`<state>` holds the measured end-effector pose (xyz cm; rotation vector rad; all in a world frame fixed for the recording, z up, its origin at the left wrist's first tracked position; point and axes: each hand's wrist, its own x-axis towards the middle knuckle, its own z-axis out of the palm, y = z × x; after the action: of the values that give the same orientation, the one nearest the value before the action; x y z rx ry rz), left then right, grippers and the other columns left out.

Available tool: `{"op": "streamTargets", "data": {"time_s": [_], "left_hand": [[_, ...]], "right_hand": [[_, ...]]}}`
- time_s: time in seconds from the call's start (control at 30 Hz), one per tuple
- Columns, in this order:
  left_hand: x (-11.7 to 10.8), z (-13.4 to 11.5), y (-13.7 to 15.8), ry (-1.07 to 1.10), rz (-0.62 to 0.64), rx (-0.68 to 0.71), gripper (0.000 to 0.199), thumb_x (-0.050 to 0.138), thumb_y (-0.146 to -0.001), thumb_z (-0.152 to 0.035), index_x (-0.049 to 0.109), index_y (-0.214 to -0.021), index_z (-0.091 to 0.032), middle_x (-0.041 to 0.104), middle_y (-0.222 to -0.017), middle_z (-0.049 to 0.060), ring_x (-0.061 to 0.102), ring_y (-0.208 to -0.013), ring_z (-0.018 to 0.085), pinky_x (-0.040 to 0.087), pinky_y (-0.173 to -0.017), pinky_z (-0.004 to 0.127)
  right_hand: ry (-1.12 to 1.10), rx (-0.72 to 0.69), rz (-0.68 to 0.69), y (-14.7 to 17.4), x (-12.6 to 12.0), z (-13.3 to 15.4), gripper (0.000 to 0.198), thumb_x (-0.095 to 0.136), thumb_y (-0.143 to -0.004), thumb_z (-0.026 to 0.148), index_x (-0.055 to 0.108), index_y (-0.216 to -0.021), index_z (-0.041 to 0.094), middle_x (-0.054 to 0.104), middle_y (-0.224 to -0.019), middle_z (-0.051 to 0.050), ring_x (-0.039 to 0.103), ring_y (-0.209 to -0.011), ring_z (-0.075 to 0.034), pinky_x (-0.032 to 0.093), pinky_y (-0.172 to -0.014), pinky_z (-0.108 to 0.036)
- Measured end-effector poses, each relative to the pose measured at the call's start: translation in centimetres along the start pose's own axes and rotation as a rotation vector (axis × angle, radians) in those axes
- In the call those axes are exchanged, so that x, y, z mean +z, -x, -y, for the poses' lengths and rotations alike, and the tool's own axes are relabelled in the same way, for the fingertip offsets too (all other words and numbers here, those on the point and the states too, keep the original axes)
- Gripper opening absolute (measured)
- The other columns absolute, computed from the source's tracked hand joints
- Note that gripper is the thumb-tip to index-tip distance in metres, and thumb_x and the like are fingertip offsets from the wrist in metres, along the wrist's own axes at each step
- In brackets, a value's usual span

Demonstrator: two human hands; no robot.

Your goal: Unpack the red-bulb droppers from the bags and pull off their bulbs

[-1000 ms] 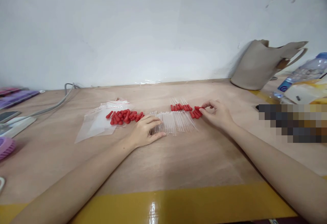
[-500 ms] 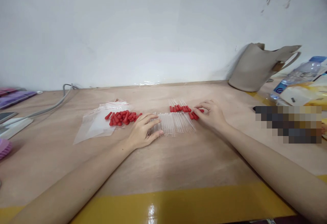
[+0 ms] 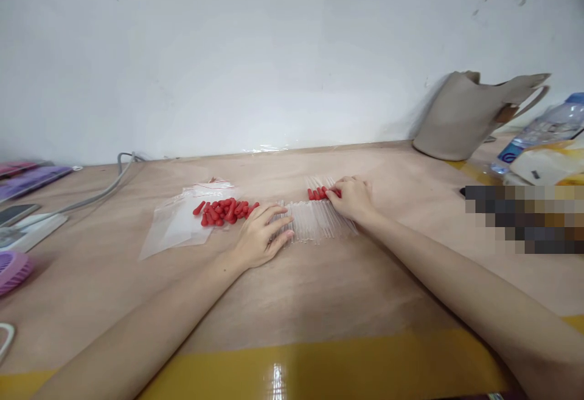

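Observation:
Clear thin glass dropper tubes (image 3: 314, 222) lie side by side in a row in the middle of the table. My left hand (image 3: 262, 234) rests at the row's left end, fingers apart and slightly curved, holding nothing. Behind the row, several red rubber dropper bulbs (image 3: 317, 194) sit in a line on the ends of further clear tubes (image 3: 318, 181). My right hand (image 3: 352, 200) is closed at the right end of that line, thumb and fingers on a red bulb, and it covers the bulbs there. A heap of loose red bulbs (image 3: 223, 211) lies left of my left hand.
Under the heap are clear zip bags (image 3: 171, 223). A grey cable (image 3: 98, 192), a phone (image 3: 17, 213) and a purple round object (image 3: 13, 272) are at the left. At the right stand a beige bag (image 3: 465, 117) and a water bottle (image 3: 524, 138). Yellow tape (image 3: 228, 369) lines the front edge.
My right hand has moved left, from the loose bulbs at the right onto the end of the bulb line, covering part of it. My left hand stays by the tubes. The view has shifted slightly.

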<state>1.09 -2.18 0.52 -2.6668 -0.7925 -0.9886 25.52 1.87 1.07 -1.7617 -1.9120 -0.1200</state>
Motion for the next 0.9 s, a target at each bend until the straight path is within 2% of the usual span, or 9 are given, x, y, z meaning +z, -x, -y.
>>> {"op": "streamTargets", "data": {"time_s": [0.17,0.27,0.43,0.57,0.67,0.73,0.9], "left_hand": [[0.0,0.1,0.1,-0.004,0.017,-0.011,0.022,0.052,-0.083,-0.026,0.061,-0.102,-0.018,0.059,-0.106,0.009,0.051,-0.104,0.023,0.043,-0.088,0.042],[0.1,0.2,0.3,-0.017,0.001,-0.024,0.025,0.052,-0.083,-0.025,0.059,-0.106,-0.018,0.057,-0.110,0.010,0.051,-0.106,0.023,0.043,-0.089,0.042],[0.2,0.2,0.2,-0.054,-0.028,-0.010,0.032,0.052,-0.083,-0.023,0.054,-0.115,-0.017,0.055,-0.117,0.011,0.049,-0.111,0.023,0.043,-0.091,0.040],[0.3,-0.3,-0.2,-0.199,-0.087,0.045,0.038,0.050,-0.084,-0.018,0.049,-0.122,-0.019,0.052,-0.126,0.011,0.044,-0.119,0.025,0.040,-0.096,0.043],[0.3,-0.6,-0.5,-0.309,-0.062,0.123,0.039,0.049,-0.085,-0.016,0.047,-0.124,-0.018,0.049,-0.129,0.010,0.041,-0.123,0.025,0.035,-0.101,0.045],[0.2,-0.8,-0.6,-0.355,-0.049,0.177,0.033,0.050,-0.085,-0.016,0.051,-0.119,-0.017,0.052,-0.126,0.010,0.044,-0.121,0.025,0.036,-0.101,0.045],[0.2,-0.9,-0.7,-0.355,-0.070,0.285,0.014,0.051,-0.085,-0.015,0.062,-0.092,-0.015,0.066,-0.103,0.006,0.056,-0.108,0.022,0.042,-0.097,0.043]], "right_hand": [[-0.071,0.106,-0.062,0.2,-0.5,0.1,0.021,0.049,-0.079,0.031,0.067,-0.075,0.022,0.065,-0.088,-0.005,0.050,-0.093,-0.025,0.030,-0.077,-0.039],[-0.159,0.082,-0.080,0.9,-1.5,-0.2,0.018,0.050,-0.078,0.029,0.067,-0.079,0.024,0.065,-0.086,-0.003,0.052,-0.091,-0.023,0.031,-0.077,-0.037],[-0.243,-0.085,-0.088,3.4,-2.6,-1.0,0.017,0.052,-0.078,0.028,0.066,-0.085,0.022,0.064,-0.072,-0.002,0.054,-0.072,-0.018,0.033,-0.074,-0.034],[-0.279,-0.350,-0.145,5.5,-2.2,-0.8,0.016,0.050,-0.081,0.024,0.063,-0.090,0.022,0.066,-0.080,-0.002,0.054,-0.078,-0.018,0.030,-0.081,-0.037],[-0.291,-0.525,-0.142,6.4,-1.9,-0.1,0.015,0.050,-0.082,0.022,0.062,-0.091,0.023,0.066,-0.084,-0.001,0.054,-0.085,-0.018,0.028,-0.084,-0.038],[-0.302,-0.580,-0.140,6.7,-1.9,0.3,0.014,0.050,-0.082,0.021,0.061,-0.090,0.023,0.067,-0.084,-0.001,0.054,-0.086,-0.018,0.028,-0.085,-0.039],[-0.311,-0.607,-0.154,7.0,-2.1,0.9,0.015,0.053,-0.080,0.022,0.061,-0.093,0.023,0.068,-0.093,0.000,0.054,-0.092,-0.019,0.027,-0.088,-0.040]]}}
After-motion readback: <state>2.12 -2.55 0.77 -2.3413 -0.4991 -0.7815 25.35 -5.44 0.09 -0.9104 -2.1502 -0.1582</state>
